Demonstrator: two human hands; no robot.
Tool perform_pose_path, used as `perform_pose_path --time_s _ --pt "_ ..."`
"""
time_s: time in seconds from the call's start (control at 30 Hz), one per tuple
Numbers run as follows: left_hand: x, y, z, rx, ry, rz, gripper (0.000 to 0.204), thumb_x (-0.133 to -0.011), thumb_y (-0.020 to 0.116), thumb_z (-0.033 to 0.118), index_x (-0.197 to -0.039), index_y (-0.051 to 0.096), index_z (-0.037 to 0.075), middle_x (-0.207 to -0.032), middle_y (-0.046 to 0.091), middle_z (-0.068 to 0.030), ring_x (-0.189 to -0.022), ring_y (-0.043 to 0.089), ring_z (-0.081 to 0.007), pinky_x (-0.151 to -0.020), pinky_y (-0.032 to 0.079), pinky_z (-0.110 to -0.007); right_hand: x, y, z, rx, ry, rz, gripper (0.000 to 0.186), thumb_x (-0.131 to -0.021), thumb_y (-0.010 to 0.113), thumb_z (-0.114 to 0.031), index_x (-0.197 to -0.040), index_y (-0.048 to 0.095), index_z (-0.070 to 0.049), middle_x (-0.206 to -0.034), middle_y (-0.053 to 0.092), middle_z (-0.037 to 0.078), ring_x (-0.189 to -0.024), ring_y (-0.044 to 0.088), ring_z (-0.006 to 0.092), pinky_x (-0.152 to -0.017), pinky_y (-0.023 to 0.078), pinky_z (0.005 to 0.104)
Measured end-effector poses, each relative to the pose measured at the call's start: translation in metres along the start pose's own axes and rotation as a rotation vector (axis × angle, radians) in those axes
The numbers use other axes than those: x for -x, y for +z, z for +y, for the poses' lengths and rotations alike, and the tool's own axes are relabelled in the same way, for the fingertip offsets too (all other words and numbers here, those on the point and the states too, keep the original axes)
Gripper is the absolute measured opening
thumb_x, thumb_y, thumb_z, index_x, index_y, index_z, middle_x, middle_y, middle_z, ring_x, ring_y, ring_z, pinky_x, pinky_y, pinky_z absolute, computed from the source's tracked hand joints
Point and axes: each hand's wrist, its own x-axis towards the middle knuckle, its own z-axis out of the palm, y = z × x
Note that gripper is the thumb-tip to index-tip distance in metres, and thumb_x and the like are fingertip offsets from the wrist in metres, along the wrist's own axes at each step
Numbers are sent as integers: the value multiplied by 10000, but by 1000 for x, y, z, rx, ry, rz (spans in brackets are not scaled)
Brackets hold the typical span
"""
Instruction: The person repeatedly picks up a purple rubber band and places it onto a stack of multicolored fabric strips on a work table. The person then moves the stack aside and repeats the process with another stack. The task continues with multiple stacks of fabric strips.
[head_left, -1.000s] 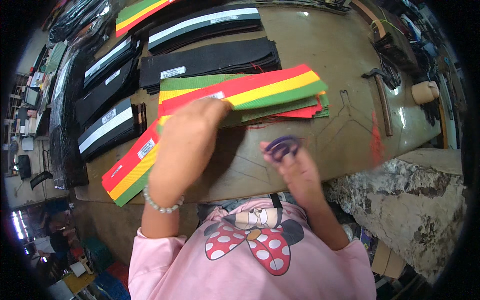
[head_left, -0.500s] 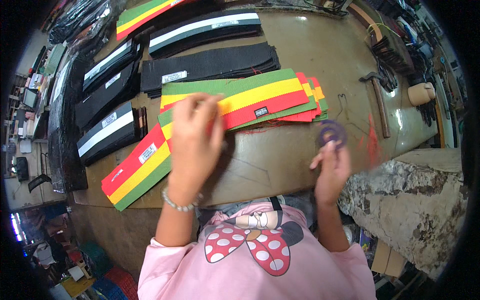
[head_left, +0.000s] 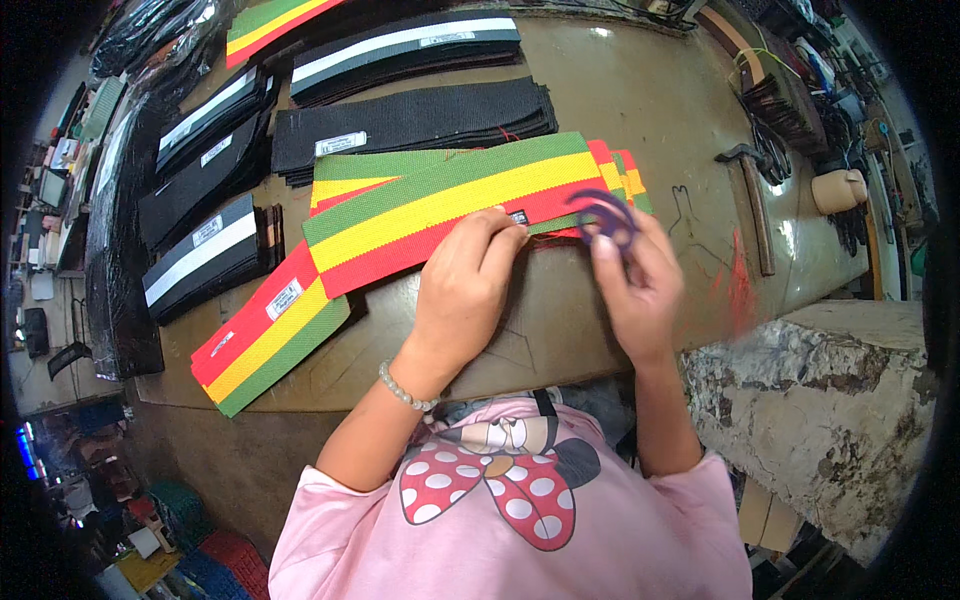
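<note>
A stack of woven bands striped green, yellow and red (head_left: 440, 200) lies across the brown worktable (head_left: 640, 90). My left hand (head_left: 470, 280) rests on the near edge of the top band, fingertips pinching it beside a small label. My right hand (head_left: 635, 275) holds purple-handled scissors (head_left: 605, 215) over the band's right end. Another striped stack (head_left: 265, 340) slants off toward the table's front left corner.
Black bands (head_left: 410, 120) and black bands with a white stripe (head_left: 200, 255) lie in stacks at the back and left. A hammer (head_left: 755, 200) lies at the right, with a tan roll (head_left: 838, 188) beyond it. A rough stone block (head_left: 810, 410) stands at the lower right.
My right hand has carried the purple scissors up from the table's front edge to the band's right end. My left hand slid right along the top band to its near edge.
</note>
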Motion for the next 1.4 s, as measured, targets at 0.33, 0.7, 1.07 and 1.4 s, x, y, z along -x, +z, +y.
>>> perform_pose_path --time_s 0.33,0.7,1.07,1.4 --pt "3 0 -3 97 -104 58 148 -845 709 46 -966 651 -18 -1014 646 -158 -908 668 -316 -778 555 -389 -11 16 -1 58 -171 -154 121 -866 678 -21 -963 696 51 -1122 671 157 -980 667 249 -860 517 337" --pt "12 -61 -16 122 -460 266 163 -847 759 -11 -769 616 -26 -904 737 -159 -821 711 -193 -740 546 -296 -4 29 -11 27 -51 -129 103 -851 698 -63 -862 672 36 -1104 665 167 -1091 611 325 -952 462 395" --pt "22 -56 -11 -44 -364 2 242 -807 771 19 -1043 720 19 -850 664 -108 -743 606 -260 -679 498 -360 -6 38 -25 28 -73 -103 102 -859 693 -60 -882 663 35 -1075 666 179 -1034 635 297 -918 483 378" --pt "30 -52 -17 72 -458 16 88 -916 636 20 -952 590 -46 -920 600 -184 -840 587 -351 -764 474 -425 -2 73 -32 -136 -102 -220 120 -861 683 -34 -921 663 68 -1106 643 194 -953 663 271 -820 526 342"
